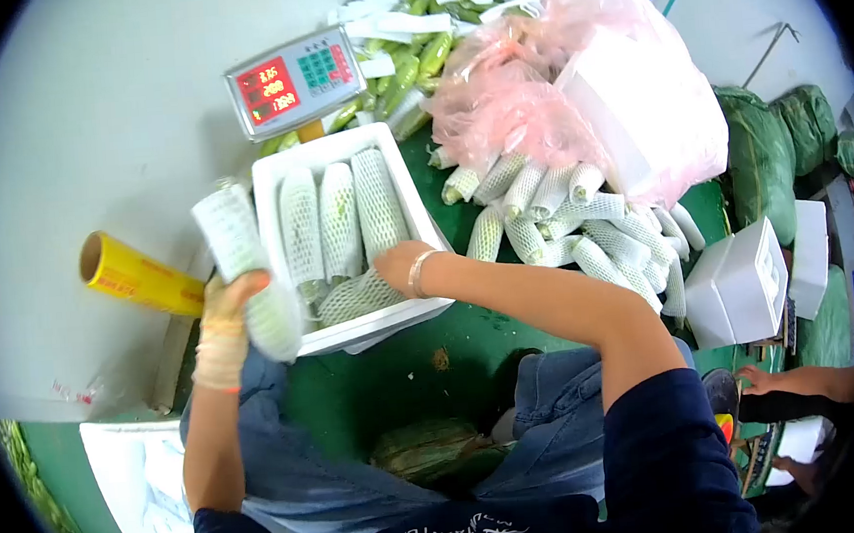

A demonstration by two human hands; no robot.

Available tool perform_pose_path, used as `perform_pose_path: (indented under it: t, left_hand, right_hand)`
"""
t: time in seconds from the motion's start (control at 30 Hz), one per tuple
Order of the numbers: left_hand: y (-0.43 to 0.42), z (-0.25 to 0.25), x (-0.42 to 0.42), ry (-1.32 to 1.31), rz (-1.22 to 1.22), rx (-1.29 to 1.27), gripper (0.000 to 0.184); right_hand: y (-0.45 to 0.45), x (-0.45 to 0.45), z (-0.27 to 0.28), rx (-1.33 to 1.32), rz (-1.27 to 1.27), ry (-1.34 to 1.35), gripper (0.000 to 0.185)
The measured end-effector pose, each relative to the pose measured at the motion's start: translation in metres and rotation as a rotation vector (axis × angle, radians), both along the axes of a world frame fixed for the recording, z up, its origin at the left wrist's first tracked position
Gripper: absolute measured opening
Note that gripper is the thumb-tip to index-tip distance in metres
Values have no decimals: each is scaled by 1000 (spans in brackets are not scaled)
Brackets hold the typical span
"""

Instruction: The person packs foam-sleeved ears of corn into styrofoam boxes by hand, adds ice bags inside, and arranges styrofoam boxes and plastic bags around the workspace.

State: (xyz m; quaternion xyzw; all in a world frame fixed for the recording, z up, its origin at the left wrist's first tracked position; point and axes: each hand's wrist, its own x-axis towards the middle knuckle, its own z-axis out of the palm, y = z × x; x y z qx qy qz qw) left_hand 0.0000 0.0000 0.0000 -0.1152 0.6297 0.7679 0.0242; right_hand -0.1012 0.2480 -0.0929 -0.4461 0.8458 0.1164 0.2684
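A white foam box (420, 190) stands in front of me, holding several vegetables in white foam netting. Three of them (339, 218) lie side by side lengthwise, and one netted piece (355, 299) lies across the near end. My right hand (402, 268) is inside the box's right side, its fingers closed on the end of that crosswise piece. To the left of the box, my left hand (230, 310), in a pale glove, grips another netted vegetable (231, 226), slightly blurred and held upright beside the box wall.
A scale display (293, 81) stands behind the box. A yellow roll (140, 275) is at left. Netted vegetables (582, 221) and a pink plastic bag (524, 101) lie right. Another foam box (735, 285) and a person's arm (811, 381) are far right.
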Motion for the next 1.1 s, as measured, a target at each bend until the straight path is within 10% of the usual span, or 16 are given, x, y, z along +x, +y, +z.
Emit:
perform_pose_path:
  t: [0.1, 0.23, 0.27, 0.33, 0.4, 0.53, 0.63, 0.77, 0.83, 0.97, 1.1]
  left_hand:
    - [9, 9, -3, 117, -75, -138, 41]
    - [105, -8, 35, -22, -329, 364, 30]
    - [134, -45, 33, 506, -385, -162, 36]
    - [194, -77, 37, 694, -567, -660, 46]
    - [215, -47, 41, 387, -691, -581, 52]
    - [157, -14, 49, 475, -125, -659, 56]
    - [85, -30, 50, 370, 354, -764, 45]
    - [-8, -82, 59, 52, 472, -620, 63]
    - [7, -51, 43, -142, 283, -816, 64]
    - [-16, -108, -1, -374, -152, -836, 59]
    - [-51, -143, -6, 406, -459, -1674, 16]
  right_hand:
    - [14, 34, 85, -423, -375, -284, 61]
    - [79, 108, 132, -849, -595, -724, 100]
    - [90, 117, 140, -971, -651, -764, 96]
    - [136, 115, 117, -1092, -923, -751, 81]
    - [199, 100, 95, -830, -920, -368, 86]
    - [330, 92, -11, 27, -850, -117, 95]
    - [378, 130, -127, 6, -1072, -50, 89]
    - [341, 164, -145, -38, -1150, 344, 74]
    - [293, 122, -123, -691, -982, 501, 73]
    - [147, 45, 9, -1077, -1051, -490, 73]
    - [67, -3, -31, -779, -1067, -432, 104]
